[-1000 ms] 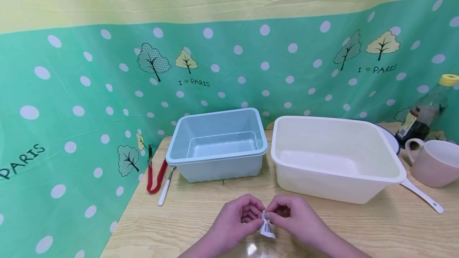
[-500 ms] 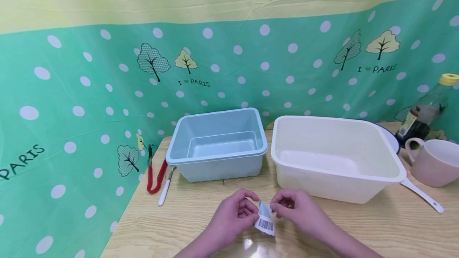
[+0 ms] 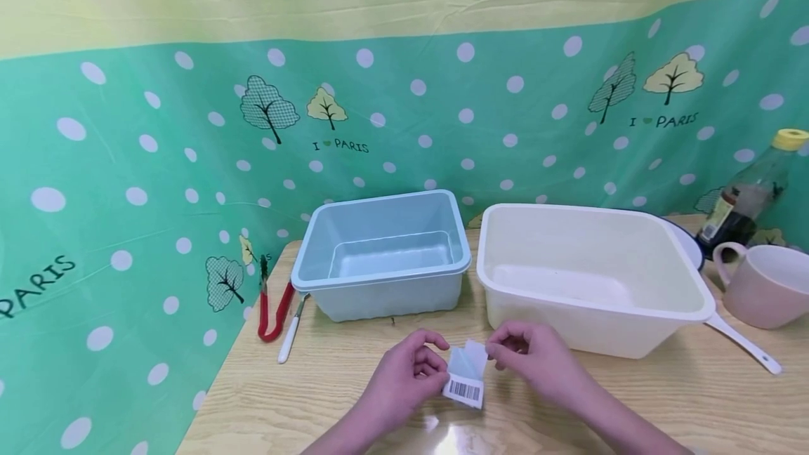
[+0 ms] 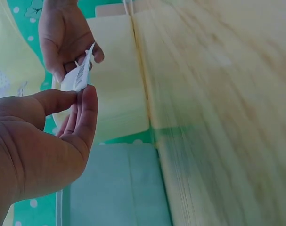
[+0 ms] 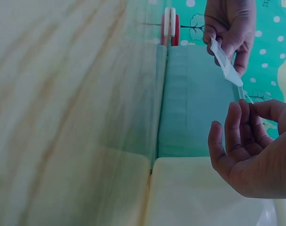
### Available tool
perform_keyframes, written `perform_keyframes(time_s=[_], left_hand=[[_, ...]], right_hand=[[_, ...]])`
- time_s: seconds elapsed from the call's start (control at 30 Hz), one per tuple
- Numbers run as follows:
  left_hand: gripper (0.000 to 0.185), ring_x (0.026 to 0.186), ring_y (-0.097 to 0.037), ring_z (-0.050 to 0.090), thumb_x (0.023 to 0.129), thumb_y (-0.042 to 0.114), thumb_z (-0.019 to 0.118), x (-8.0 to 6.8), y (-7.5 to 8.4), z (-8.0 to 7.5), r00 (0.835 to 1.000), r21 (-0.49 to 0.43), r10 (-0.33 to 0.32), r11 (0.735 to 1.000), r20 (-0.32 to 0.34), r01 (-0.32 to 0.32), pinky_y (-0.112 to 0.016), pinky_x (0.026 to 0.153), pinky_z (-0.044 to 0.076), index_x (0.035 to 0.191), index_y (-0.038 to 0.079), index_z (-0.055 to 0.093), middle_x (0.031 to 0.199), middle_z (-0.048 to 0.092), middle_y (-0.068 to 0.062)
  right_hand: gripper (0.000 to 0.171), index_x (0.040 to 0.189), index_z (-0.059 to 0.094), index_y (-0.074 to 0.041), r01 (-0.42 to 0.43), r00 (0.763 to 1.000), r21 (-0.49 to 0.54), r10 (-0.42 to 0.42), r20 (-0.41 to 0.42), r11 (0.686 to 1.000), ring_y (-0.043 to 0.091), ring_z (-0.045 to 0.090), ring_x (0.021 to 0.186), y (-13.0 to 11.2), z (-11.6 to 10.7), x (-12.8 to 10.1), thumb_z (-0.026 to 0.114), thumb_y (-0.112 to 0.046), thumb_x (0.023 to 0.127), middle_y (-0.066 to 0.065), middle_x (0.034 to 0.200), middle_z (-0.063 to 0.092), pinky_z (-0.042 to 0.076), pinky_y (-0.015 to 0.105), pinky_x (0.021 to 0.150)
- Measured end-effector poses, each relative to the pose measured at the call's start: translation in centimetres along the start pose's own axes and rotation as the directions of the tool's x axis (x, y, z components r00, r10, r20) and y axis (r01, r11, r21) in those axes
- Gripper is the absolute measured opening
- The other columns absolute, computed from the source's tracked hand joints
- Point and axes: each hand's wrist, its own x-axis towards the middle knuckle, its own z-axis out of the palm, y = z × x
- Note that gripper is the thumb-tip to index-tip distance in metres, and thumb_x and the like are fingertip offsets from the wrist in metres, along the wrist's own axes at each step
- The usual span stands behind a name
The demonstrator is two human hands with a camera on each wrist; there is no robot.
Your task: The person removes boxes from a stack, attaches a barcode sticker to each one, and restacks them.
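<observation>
Two hands work a small barcode label (image 3: 465, 378) just above the wooden worktop (image 3: 329, 399), in front of a pale blue plastic tub (image 3: 383, 253) and a larger cream basin (image 3: 588, 277). The left hand (image 3: 404, 379) pinches the printed lower corner between thumb and fingers; the right hand (image 3: 537, 360) pinches a clear upper edge at its fingertips, so each grip is narrow and closed on the label. The piece looks feather-light, thin and limp, bending between the two holds, and appears to be a sticker with a see-through film; whether the film is parting from the print cannot be told. Handling it probably calls for fingertip pinches at the edges or corners, away from any tacky face, with gentle pull since so thin a sheet could tear or curl. Red tongs (image 3: 273, 307) lie at the left and a pink mug (image 3: 761, 286) stands at the right.
</observation>
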Motion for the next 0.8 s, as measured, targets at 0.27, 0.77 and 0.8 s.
perform_keyframes(time_s=[0.27,0.77,0.8], left_hand=[[0.032,0.079,-0.015,0.065,0.085,-0.005,0.070,0.2,-0.3,-0.4,0.999,0.074,-0.042,0.996,-0.013,0.043,-0.023,0.067,0.054,0.112,0.008,0.061,0.084,0.069,0.002],[0.027,0.084,-0.014,0.057,0.083,0.001,0.076,0.3,-0.9,-0.8,0.995,0.271,-0.046,0.960,-0.089,0.069,-0.025,0.064,0.051,0.106,0.009,0.063,0.096,0.061,0.002],[0.024,0.083,-0.013,0.058,0.085,0.003,0.076,0.4,-0.8,-0.7,0.996,0.277,-0.017,0.960,-0.093,0.042,-0.025,0.065,0.051,0.105,0.010,0.064,0.095,0.062,0.004]], right_hand=[[0.012,0.095,0.072,-0.006,-0.009,0.999,-0.004,0.009,-0.036,1.000,0.020,0.066,0.074,-0.4,-0.8,0.0,0.072,-0.018,0.095,0.006,0.083,0.069,0.054,0.029,0.065],[0.017,0.099,0.070,0.002,-0.018,0.997,0.144,0.007,0.076,0.989,0.025,0.068,0.078,-0.3,-1.0,0.0,0.070,-0.015,0.096,0.012,0.092,0.070,0.059,0.039,0.074],[0.018,0.099,0.070,0.002,-0.020,0.995,0.163,0.004,0.100,0.986,0.025,0.068,0.079,-0.2,-0.9,0.0,0.069,-0.015,0.096,0.013,0.092,0.070,0.059,0.039,0.075]])
